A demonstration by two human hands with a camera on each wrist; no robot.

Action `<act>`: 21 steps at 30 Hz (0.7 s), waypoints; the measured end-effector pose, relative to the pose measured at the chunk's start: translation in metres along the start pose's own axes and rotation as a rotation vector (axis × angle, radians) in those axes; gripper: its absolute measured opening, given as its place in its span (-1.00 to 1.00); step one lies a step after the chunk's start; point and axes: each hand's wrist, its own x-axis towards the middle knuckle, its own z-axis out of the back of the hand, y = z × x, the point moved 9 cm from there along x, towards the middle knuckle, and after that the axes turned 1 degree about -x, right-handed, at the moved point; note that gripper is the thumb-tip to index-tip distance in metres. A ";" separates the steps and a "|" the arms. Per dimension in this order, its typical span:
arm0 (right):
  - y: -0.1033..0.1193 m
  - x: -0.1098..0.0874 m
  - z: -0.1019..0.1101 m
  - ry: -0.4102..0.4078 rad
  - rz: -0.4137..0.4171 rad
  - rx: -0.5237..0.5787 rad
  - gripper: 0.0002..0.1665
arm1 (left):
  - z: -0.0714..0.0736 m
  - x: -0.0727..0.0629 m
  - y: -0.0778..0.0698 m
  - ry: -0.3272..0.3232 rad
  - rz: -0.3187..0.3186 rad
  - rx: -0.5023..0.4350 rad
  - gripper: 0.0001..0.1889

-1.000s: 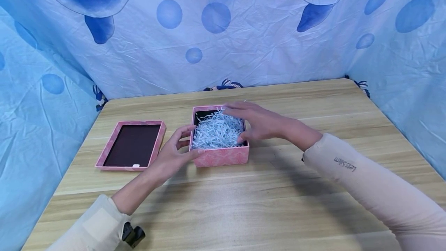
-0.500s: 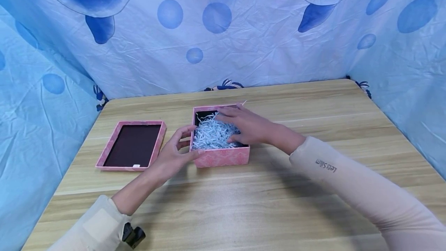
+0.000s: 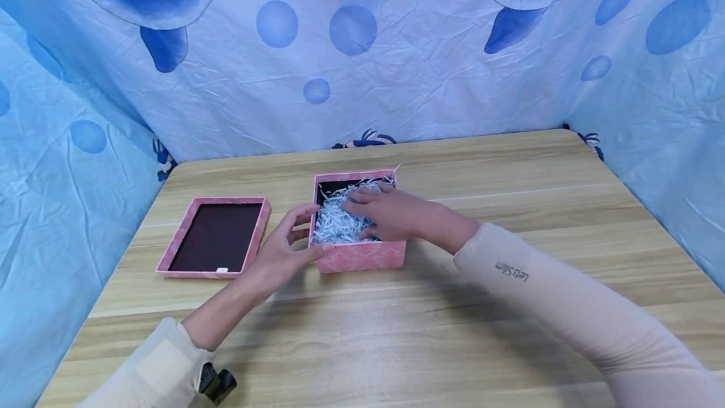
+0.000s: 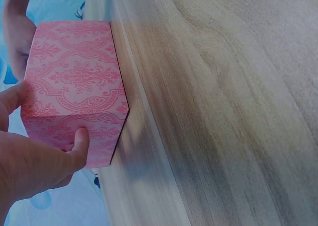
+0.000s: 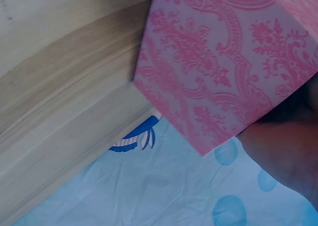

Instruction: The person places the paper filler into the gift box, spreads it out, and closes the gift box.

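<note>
A pink patterned box [image 3: 360, 257], filled with pale blue shredded paper [image 3: 340, 219], stands on the table in the head view. My left hand [image 3: 283, 250] holds the box's near left corner, the thumb at the front edge and the fingers against the left side. In the left wrist view that hand [image 4: 35, 161] touches two of the box's outer walls [image 4: 74, 69]. My right hand [image 3: 391, 213] lies palm down over the shredded paper inside the box, fingers spread on it. The right wrist view shows the box's wall [image 5: 213, 62] and part of that hand [image 5: 283, 146].
A pink box lid [image 3: 259, 238] with a dark inside lies upturned on the wooden table [image 3: 362, 345], left of the box. Behind the table and at both sides hangs a blue curtain [image 3: 396, 93] with whale prints.
My right hand has moved left and slightly nearer over the shredded paper, uncovering the far right corner of the box. The left hand and the box stay in place.
</note>
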 end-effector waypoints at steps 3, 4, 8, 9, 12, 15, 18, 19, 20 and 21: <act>0.002 0.003 -0.003 0.045 -0.027 -0.001 -0.19 | 0.000 0.000 0.001 0.000 0.003 0.004 -0.24; 0.002 0.004 -0.003 0.056 -0.035 -0.003 -0.19 | 0.000 0.000 0.001 0.000 0.003 0.005 -0.24; 0.001 0.008 -0.005 0.084 -0.057 -0.012 -0.18 | 0.000 0.000 0.001 0.001 -0.001 0.000 -0.24; 0.001 0.008 -0.006 0.088 -0.060 -0.011 -0.18 | 0.000 0.001 0.001 0.000 -0.001 -0.002 -0.24; 0.000 0.009 -0.007 0.095 -0.068 -0.008 -0.17 | 0.000 0.001 0.000 0.000 -0.004 -0.005 -0.23; 0.000 0.009 -0.007 0.095 -0.071 0.001 -0.16 | 0.000 0.000 0.000 -0.001 -0.003 -0.007 -0.24; 0.001 0.008 -0.005 0.085 -0.066 0.007 -0.16 | 0.000 0.000 0.001 -0.003 -0.001 -0.005 -0.24; 0.001 0.008 -0.004 0.078 -0.060 0.012 -0.16 | 0.000 0.000 0.001 -0.003 0.000 -0.003 -0.24; 0.002 0.007 -0.003 0.070 -0.052 0.017 -0.16 | 0.000 0.000 0.001 -0.003 0.000 -0.002 -0.24; 0.003 0.006 -0.002 0.060 -0.043 0.023 -0.16 | 0.000 0.000 0.001 -0.002 0.000 -0.001 -0.24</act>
